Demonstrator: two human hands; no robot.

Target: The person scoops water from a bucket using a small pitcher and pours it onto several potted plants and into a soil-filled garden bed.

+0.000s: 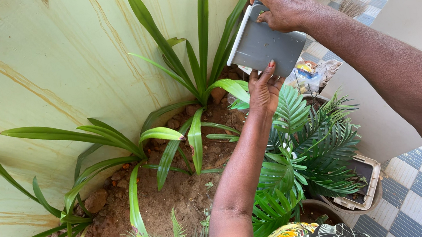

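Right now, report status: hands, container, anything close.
Right hand grips grey container at top. Left hand supports its bottom edge. Long-leaved plant directly beside, palm fronds below.

The right hand (286,8) covered the top edge of the grey container (265,43), and its open side faced away, so its contents could not be told. The left hand (264,89) hid part of its lower edge. Palm fronds (311,153) concealed most of the square pot (363,185) below. Both forearms ran out of the frame's lower and right edges. The small clutter (309,73) behind the container was too blurred to identify
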